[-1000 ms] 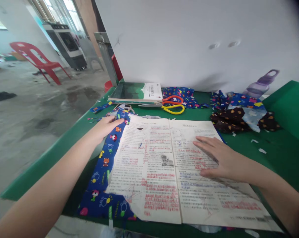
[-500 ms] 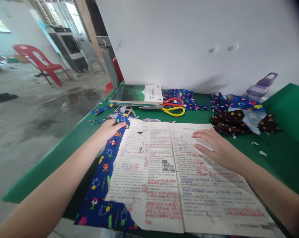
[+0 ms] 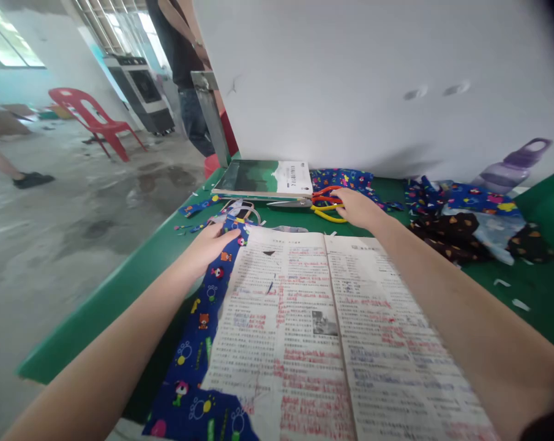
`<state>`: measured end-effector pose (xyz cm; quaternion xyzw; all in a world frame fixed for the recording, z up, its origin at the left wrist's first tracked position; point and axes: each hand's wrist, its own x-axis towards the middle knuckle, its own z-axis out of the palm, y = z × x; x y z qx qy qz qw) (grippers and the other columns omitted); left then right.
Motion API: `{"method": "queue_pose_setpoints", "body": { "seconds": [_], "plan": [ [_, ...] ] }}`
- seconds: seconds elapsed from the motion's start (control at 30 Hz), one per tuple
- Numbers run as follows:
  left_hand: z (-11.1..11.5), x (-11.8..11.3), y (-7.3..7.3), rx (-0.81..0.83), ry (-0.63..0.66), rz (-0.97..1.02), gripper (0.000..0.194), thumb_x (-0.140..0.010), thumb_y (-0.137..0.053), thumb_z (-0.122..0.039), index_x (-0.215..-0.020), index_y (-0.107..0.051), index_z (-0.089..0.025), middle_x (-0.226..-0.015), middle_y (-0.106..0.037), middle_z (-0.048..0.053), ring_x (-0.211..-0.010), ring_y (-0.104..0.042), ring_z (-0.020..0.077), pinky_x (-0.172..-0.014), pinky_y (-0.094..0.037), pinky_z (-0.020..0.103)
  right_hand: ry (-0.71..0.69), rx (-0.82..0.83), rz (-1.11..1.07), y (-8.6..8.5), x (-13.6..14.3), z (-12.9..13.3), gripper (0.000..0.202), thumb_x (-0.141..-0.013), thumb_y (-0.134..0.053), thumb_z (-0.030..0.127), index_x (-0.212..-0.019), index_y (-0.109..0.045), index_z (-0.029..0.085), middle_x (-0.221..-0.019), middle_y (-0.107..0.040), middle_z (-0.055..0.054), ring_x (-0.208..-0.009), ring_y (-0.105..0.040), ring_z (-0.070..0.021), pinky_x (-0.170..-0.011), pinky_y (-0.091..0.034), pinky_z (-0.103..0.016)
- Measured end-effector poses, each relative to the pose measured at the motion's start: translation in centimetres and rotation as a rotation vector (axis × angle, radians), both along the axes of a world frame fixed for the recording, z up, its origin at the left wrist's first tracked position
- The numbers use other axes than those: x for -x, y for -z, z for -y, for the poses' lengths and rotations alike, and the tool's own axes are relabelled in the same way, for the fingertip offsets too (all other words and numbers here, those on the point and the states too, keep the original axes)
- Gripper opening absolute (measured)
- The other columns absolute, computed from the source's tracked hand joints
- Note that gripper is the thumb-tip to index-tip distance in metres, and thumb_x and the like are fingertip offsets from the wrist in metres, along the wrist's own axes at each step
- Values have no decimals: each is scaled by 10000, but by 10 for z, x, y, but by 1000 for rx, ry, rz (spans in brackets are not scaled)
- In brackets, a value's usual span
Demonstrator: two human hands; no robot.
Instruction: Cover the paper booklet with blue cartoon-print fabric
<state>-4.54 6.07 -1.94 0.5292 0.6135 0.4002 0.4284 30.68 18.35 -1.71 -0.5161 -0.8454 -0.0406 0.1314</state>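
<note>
My right hand [image 3: 357, 208] reaches over the open printed pages to the scissors [image 3: 327, 208], which have one red and one yellow handle. Its fingers are closed on the handles, and the blades point left along a stacked book. My left hand [image 3: 212, 242] is at the upper left edge of the blue cartoon-print fabric [image 3: 203, 318]. The thumb lies over that edge, while the other fingers are partly hidden. On top of the fabric spreads the open book [image 3: 299, 306], covered in red and blue handwriting, its left page cut or torn at the lower corner.
Behind the pages lies a green-covered book [image 3: 253, 176]. Fabric scraps [image 3: 464, 226] and a purple bottle [image 3: 506, 168] are at the right. The green table [image 3: 102, 306] ends at the left; beyond stand a red chair [image 3: 100, 122] and a person [image 3: 185, 67] by the board.
My right hand has left the right page and moved forward to the scissors, closing on their handles. My left hand stays on the fabric edge. A person has come into view behind the board.
</note>
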Motion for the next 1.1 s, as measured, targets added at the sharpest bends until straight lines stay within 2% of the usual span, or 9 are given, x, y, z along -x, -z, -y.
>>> {"method": "queue_pose_setpoints", "body": {
  "seconds": [0.1, 0.2, 0.37, 0.47, 0.63, 0.7, 0.87, 1.0, 1.1],
  "plan": [
    [-2, 4, 3, -11, 16, 46, 327, -768, -648, -397, -1022, -652, -192, -1039, -696, 68, -895, -672, 233, -793, -534, 355, -8, 7, 46, 7, 11, -14, 438, -718, -538, 206, -1153, -564, 161, -1056, -640, -127, -935, -600, -283, -791, -471, -438],
    [-5, 5, 5, -45, -2, 36, 336, -776, -640, -384, -1048, -641, -188, -1066, -685, 72, -934, -661, 235, -825, -520, 367, -37, -18, 86, 9, 20, -20, 448, -674, -566, 188, -1122, -567, 163, -1041, -638, -117, -955, -582, -283, -839, -434, -434],
    [-8, 6, 6, -58, -41, -10, 312, -778, -638, -354, -1051, -635, -204, -994, -702, 53, -904, -664, 231, -819, -522, 370, -6, -105, 92, 10, 25, -16, 382, -682, -533, 189, -1060, -543, 134, -1083, -589, -157, -896, -573, -289, -727, -439, -416],
    [-8, 6, 6, -75, -39, 42, 319, -778, -639, -360, -1061, -635, -213, -1037, -692, 45, -952, -651, 233, -847, -515, 371, 23, -167, 74, 11, 22, -9, 373, -708, -502, 197, -1076, -513, 136, -1079, -574, -160, -930, -555, -307, -737, -433, -436],
    [-8, 5, 4, -72, -79, 47, 285, -781, -645, -371, -1027, -662, -228, -1096, -678, 48, -1006, -636, 240, -857, -516, 338, 125, -282, -94, 16, 11, 1, 388, -750, -477, 237, -1129, -470, 154, -1077, -554, -148, -924, -563, -309, -703, -471, -447],
    [-8, 4, 3, -59, -90, 58, 265, -791, -633, -376, -1000, -675, -217, -1075, -687, 58, -989, -645, 243, -834, -528, 333, 137, -331, -203, 16, 9, 3, 421, -750, -494, 251, -1160, -452, 163, -1085, -544, -140, -977, -551, -318, -751, -485, -463],
    [-7, 3, -2, -13, -98, 147, 257, -802, -630, -371, -995, -677, -207, -1042, -700, 60, -919, -672, 222, -785, -551, 313, 74, -325, -277, 2, 19, 10, 421, -774, -489, 289, -1167, -426, 154, -1079, -516, -154, -1063, -495, -340, -865, -463, -510],
    [-5, 4, -4, 34, -95, 252, 322, -765, -682, -387, -1032, -657, -209, -1021, -706, 60, -854, -688, 206, -745, -564, 305, 35, -295, -167, -15, 40, 26, 381, -760, -521, 320, -1088, -438, 145, -1027, -517, -158, -1005, -500, -340, -858, -446, -521],
    [-5, 6, -5, 68, -82, 305, 375, -736, -715, -403, -1044, -645, -200, -994, -710, 70, -816, -693, 203, -721, -569, 308, -22, -325, -55, -22, 54, 35, 459, -701, -594, 377, -1066, -437, 147, -1033, -517, -162, -1008, -484, -362, -842, -425, -527]
  ]
}}
